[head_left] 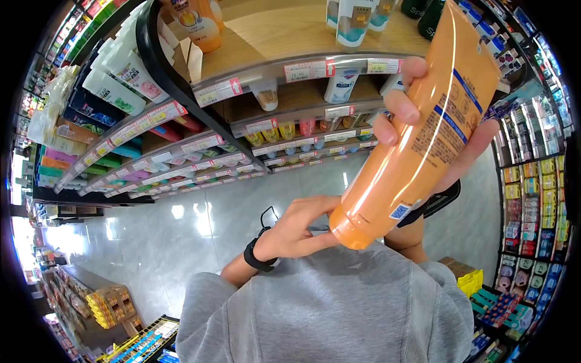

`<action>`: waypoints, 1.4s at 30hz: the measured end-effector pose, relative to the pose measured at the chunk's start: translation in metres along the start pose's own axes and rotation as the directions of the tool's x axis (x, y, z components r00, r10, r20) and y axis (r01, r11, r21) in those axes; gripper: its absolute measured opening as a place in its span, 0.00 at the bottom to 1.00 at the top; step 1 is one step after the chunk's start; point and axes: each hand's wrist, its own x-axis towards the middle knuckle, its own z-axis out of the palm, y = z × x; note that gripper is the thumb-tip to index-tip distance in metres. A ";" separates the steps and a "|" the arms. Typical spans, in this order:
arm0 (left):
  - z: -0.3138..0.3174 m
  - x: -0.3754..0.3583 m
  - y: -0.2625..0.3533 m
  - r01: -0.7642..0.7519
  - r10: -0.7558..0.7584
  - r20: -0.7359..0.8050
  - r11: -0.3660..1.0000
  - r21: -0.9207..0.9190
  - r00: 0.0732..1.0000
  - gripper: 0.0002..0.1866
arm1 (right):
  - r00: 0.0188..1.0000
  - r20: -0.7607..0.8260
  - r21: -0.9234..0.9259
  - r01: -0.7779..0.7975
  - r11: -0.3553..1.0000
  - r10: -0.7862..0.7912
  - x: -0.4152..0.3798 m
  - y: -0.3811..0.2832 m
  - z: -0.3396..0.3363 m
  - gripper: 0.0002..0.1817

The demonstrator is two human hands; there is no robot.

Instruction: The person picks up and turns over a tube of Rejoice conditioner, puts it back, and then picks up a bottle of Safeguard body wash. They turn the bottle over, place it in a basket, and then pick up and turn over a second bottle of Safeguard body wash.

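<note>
A large orange squeeze tube (417,139) is held cap-down and tilted in front of me, its printed back with blue bands and a QR code facing up. My right hand (469,154) wraps round its body, with fingertips showing along the left edge. At the lower end, my left hand (298,228) is closed on the orange cap (352,233), thumb and fingers on its left side. The cap looks shut. On the left wrist is a black band (257,257).
Ahead, a wooden shelf (266,36) bears an orange bottle (203,27) and white bottles (353,24). Lower tiers with price tags hold more toiletries. White tubes (115,91) line the left shelf. Packed racks (529,206) stand at right. Grey tiled floor (175,236) lies below.
</note>
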 end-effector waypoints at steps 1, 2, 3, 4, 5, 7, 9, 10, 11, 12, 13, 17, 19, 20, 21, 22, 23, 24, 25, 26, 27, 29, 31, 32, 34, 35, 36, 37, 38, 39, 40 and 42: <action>-0.002 -0.002 -0.001 -0.012 0.012 0.014 1.000 0.000 1.000 0.25 | 1.000 0.005 0.008 0.002 1.000 -0.002 0.001 0.000 -0.002 0.44; -0.005 -0.005 -0.003 -0.024 0.024 0.027 1.000 -0.001 0.999 0.25 | 1.000 0.010 0.017 0.004 1.000 -0.005 0.002 0.001 -0.003 0.45; -0.007 -0.006 -0.003 -0.036 0.036 0.040 0.999 -0.002 0.999 0.25 | 1.000 -0.017 0.024 0.016 1.000 -0.015 0.003 0.000 -0.002 0.45; -0.009 -0.007 -0.004 -0.037 0.037 0.040 0.999 -0.012 0.999 0.25 | 0.999 -0.042 0.032 0.026 0.999 -0.024 0.003 0.000 -0.002 0.45; -0.010 -0.009 -0.004 -0.036 0.037 0.037 0.999 -0.022 0.999 0.25 | 0.998 0.001 0.066 0.066 0.996 -0.066 0.003 0.003 -0.007 0.45; -0.012 -0.010 -0.003 -0.036 0.037 0.037 0.999 -0.024 0.999 0.24 | 0.993 0.050 0.103 0.100 0.990 -0.106 0.002 0.012 -0.016 0.45; -0.014 -0.009 0.001 -0.033 0.034 0.043 0.999 -0.011 0.999 0.23 | 0.998 0.028 0.063 0.058 0.996 -0.059 0.003 0.007 -0.010 0.46; -0.013 -0.008 0.003 -0.022 0.022 0.013 1.000 -0.002 1.000 0.23 | 1.000 -0.001 0.023 0.019 1.000 -0.019 0.004 0.004 -0.005 0.46; -0.011 -0.008 0.006 -0.012 0.013 -0.015 1.000 0.008 1.000 0.22 | 1.000 -0.011 0.024 0.018 1.000 -0.018 0.005 0.003 -0.003 0.46; -0.009 -0.007 0.007 -0.003 0.004 -0.041 1.000 0.016 0.999 0.21 | 1.000 -0.020 0.024 0.019 1.000 -0.018 0.005 0.002 -0.001 0.46; -0.010 -0.008 0.006 -0.003 0.003 0.000 0.999 0.038 1.000 0.21 | 0.999 -0.029 0.022 0.019 1.000 -0.019 0.005 0.001 0.001 0.46; -0.012 -0.014 -0.003 0.038 -0.044 0.071 0.996 0.080 0.996 0.20 | 0.999 -0.032 0.044 -0.010 0.999 0.011 0.005 -0.003 0.003 0.46; -0.014 -0.016 -0.002 0.089 -0.093 0.052 0.994 0.066 0.994 0.20 | 0.998 -0.062 0.027 -0.017 0.999 0.019 0.004 -0.004 0.007 0.46; -0.015 -0.017 -0.001 0.117 -0.119 0.039 0.992 0.054 0.992 0.20 | 0.997 -0.075 0.004 -0.013 1.000 0.013 0.004 -0.005 0.008 0.46; -0.016 -0.018 0.000 0.144 -0.145 0.028 0.989 0.040 0.989 0.21 | 0.996 -0.088 -0.048 0.009 0.999 -0.013 0.003 -0.003 0.006 0.46; -0.015 -0.018 0.001 0.160 -0.160 -0.004 0.986 -0.049 0.987 0.21 | 0.994 -0.102 -0.099 0.032 0.995 -0.042 0.002 -0.001 0.004 0.47; -0.012 -0.018 0.001 0.172 -0.179 -0.036 0.975 -0.139 0.983 0.21 | 0.992 -0.106 -0.128 0.056 0.990 -0.070 0.001 0.003 0.002 0.47; -0.009 -0.018 0.001 0.179 -0.199 -0.066 0.957 -0.228 0.978 0.22 | 0.992 -0.112 -0.132 0.036 0.991 -0.051 0.000 0.006 0.002 0.47; -0.008 -0.019 -0.001 0.183 -0.200 -0.044 0.949 -0.256 0.979 0.22 | 0.993 -0.116 -0.135 0.015 0.991 -0.031 0.000 0.008 0.003 0.47; -0.007 -0.020 -0.004 0.186 -0.201 -0.023 0.941 -0.283 0.979 0.23 | 0.993 -0.120 -0.137 -0.006 0.991 -0.011 -0.001 0.011 0.003 0.47; -0.007 -0.021 -0.006 0.191 -0.201 0.000 0.932 -0.310 0.980 0.23 | 0.990 -0.144 -0.189 -0.020 0.982 -0.007 -0.002 0.013 0.003 0.49; -0.008 -0.024 -0.007 0.257 -0.255 0.034 0.950 -0.177 0.966 0.23 | 0.978 -0.207 -0.232 -0.045 0.972 -0.004 -0.002 0.021 0.010 0.51; -0.007 -0.021 -0.006 0.252 -0.251 0.032 0.964 -0.083 0.968 0.21 | 0.967 -0.254 -0.253 -0.080 0.964 0.013 -0.003 0.026 0.018 0.53; -0.007 -0.019 -0.005 0.239 -0.237 0.035 0.969 -0.060 0.971 0.20 | 0.963 -0.268 -0.264 -0.106 0.959 0.032 -0.003 0.027 0.020 0.53; -0.008 -0.016 -0.003 0.209 -0.208 0.035 0.978 -0.011 0.977 0.18 | 0.962 -0.260 -0.235 -0.145 0.961 0.082 -0.005 0.031 0.019 0.54; -0.008 -0.015 -0.003 0.187 -0.188 0.030 0.982 0.016 0.982 0.18 | 0.955 -0.268 -0.225 -0.193 0.955 0.130 -0.005 0.033 0.020 0.55; -0.007 -0.015 -0.005 0.166 -0.167 0.027 0.985 0.043 0.986 0.17 | 0.945 -0.276 -0.215 -0.240 0.947 0.177 -0.006 0.034 0.021 0.55; -0.007 -0.014 -0.005 0.144 -0.146 0.023 0.987 0.069 0.989 0.17 | 0.941 -0.258 -0.161 -0.265 0.951 0.219 -0.007 0.035 0.019 0.56; -0.009 -0.014 -0.005 0.142 -0.145 0.036 0.987 0.081 0.989 0.17 | 0.941 -0.260 -0.173 -0.265 0.949 0.215 -0.007 0.035 0.020 0.56; -0.011 -0.014 -0.005 0.140 -0.145 0.047 0.986 0.092 0.988 0.17 | 0.941 -0.263 -0.184 -0.267 0.946 0.214 -0.006 0.035 0.022 0.56; -0.013 -0.015 -0.004 0.139 -0.146 0.056 0.985 0.102 0.988 0.17 | 0.939 -0.267 -0.193 -0.271 0.943 0.215 -0.006 0.035 0.023 0.56; -0.014 -0.023 -0.010 0.178 -0.179 0.011 0.983 0.037 0.984 0.19 | 0.950 -0.264 -0.235 -0.232 0.944 0.168 -0.007 0.034 0.018 0.56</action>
